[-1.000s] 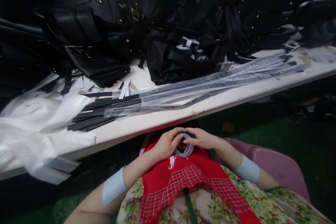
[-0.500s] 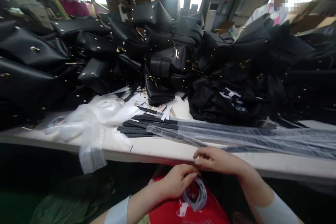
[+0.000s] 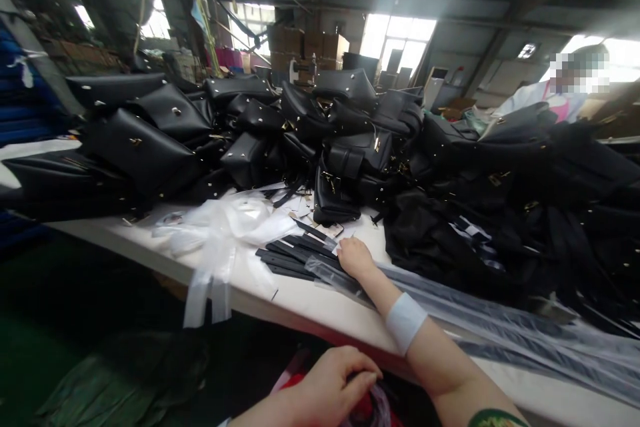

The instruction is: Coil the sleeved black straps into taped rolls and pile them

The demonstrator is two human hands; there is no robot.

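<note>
My left hand (image 3: 345,377) is low in front of the table edge, its fingers curled over a ring-shaped greyish clear roll (image 3: 381,407). That roll is partly cut off by the lower frame edge, and red cloth (image 3: 290,380) shows behind the hand. Out on the table, my right hand (image 3: 356,257) is closed on the bundle of flat black straps (image 3: 290,257), fingertips on a strap near a small white piece. Which strap it grips is partly hidden. Clear plastic sleeves (image 3: 450,300) cover the straps' lengths running off to the right.
Black handbags (image 3: 145,147) with gold fittings are heaped along the back. White plastic bags (image 3: 225,227) lie left of the straps and hang over the table edge (image 3: 150,260). Black cloth (image 3: 425,240) lies at the right. Another person (image 3: 555,93) stands behind the heap.
My right hand has moved from the table's front edge forward and left onto the straps. My left hand stays low by the roll. The view has tilted up and turned left.
</note>
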